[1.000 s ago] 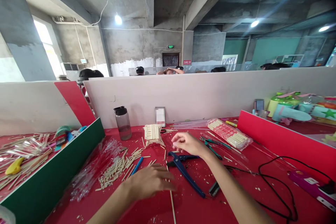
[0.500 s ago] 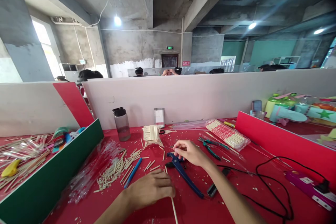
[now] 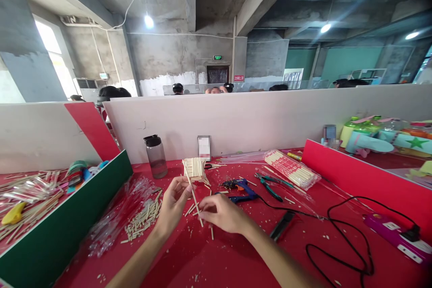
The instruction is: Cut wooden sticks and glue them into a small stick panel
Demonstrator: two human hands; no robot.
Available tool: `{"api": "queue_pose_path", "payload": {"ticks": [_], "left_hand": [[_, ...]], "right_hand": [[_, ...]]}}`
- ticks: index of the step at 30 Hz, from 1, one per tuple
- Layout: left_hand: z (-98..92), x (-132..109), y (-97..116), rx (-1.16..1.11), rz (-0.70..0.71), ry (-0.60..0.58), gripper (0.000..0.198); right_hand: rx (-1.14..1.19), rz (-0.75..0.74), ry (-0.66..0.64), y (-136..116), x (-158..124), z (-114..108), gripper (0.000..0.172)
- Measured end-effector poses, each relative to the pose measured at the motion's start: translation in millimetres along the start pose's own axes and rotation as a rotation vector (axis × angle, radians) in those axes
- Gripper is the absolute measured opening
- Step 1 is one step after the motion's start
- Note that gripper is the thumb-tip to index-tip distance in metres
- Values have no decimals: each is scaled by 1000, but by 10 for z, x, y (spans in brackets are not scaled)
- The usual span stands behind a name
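My left hand [image 3: 174,204] pinches a thin wooden stick [image 3: 193,195] between thumb and fingers and holds it slanted above the table. My right hand [image 3: 222,212] has its fingertips closed round the stick's lower end. Just behind, a small structure built of wooden sticks [image 3: 195,168] stands on the red table, partly hidden by the held stick. A blue glue gun [image 3: 243,187] with a black cord lies beyond my right hand. Left of my left hand is a pile of short cut sticks [image 3: 143,220].
Green-handled pliers [image 3: 272,188] and a bag of wooden sticks [image 3: 292,168] lie at right. A black cutter-like tool [image 3: 282,226] sits near the cord and purple power strip [image 3: 400,236]. A bottle [image 3: 155,157] and a phone [image 3: 204,148] stand before the white partition [image 3: 236,121].
Both hands have come together around the stick, which is now lifted. The left hand has turned and risen; the right has moved down and left. The blue tool near it lies differently.
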State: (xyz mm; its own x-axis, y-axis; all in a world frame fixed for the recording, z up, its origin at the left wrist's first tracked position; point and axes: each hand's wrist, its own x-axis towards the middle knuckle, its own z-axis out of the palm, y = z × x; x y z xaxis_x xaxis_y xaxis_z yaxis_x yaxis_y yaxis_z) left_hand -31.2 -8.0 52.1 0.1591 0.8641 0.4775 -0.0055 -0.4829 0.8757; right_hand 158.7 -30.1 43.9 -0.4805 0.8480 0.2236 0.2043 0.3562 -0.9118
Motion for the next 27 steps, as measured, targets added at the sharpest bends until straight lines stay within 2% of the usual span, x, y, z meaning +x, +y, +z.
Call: {"api": "queue_pose_path", "payload": {"ticks": [3, 6, 8, 11, 14, 17, 22, 27], "left_hand": [[-1, -4, 8, -6, -19, -18, 31], [-32, 7, 32, -20, -48, -79, 46], [-61, 15, 44, -8, -56, -177, 51], [-102, 7, 45, 60, -37, -351, 46], [-131, -24, 28, 140, -9, -436, 58], [-153, -47, 13, 295, 50, -427, 70], [-198, -27, 22, 633, 264, -440, 59], [-212, -17, -6, 763, 323, -373, 56]], "right_hand": [[73, 6, 11, -47, 13, 191, 19], [169, 34, 84, -44, 50, 279, 18], [234, 34, 145, -6, 89, 297, 17], [323, -3, 230, 68, 146, 292, 23], [455, 8, 282, 117, 178, 272, 29], [520, 28, 317, 125, 188, 259, 30], [522, -10, 352, 110, 202, 260, 29], [460, -1, 385, 98, 214, 252, 29]]}}
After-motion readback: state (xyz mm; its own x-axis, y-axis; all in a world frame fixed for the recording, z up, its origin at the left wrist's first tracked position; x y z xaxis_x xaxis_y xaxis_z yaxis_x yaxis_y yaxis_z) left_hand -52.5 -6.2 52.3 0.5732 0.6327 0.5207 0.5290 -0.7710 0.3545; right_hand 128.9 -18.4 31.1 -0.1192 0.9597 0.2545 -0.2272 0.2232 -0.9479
